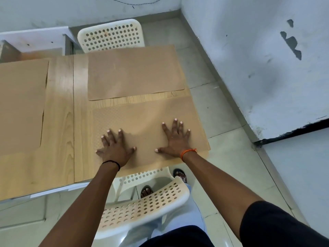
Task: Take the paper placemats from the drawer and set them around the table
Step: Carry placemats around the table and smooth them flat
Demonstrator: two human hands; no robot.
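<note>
Hands, left hand (115, 147) and right hand (175, 138), lie flat on nearest placemat (142, 120).

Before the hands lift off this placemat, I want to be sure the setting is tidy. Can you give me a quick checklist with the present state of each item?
1. Both hands flat on the near placemat: ok; left hand and right hand lie spread on it, holding nothing.
2. Near placemat fully on the table: not ok; its right corner overhangs the edge.
3. Near placemat clear of the far placemat: ok; a strip of wood shows between them.
4. Placemat faces a chair: ok; the near chair sits right below it.
5. Left placemat laid flat: cannot tell; partly out of frame.
</note>
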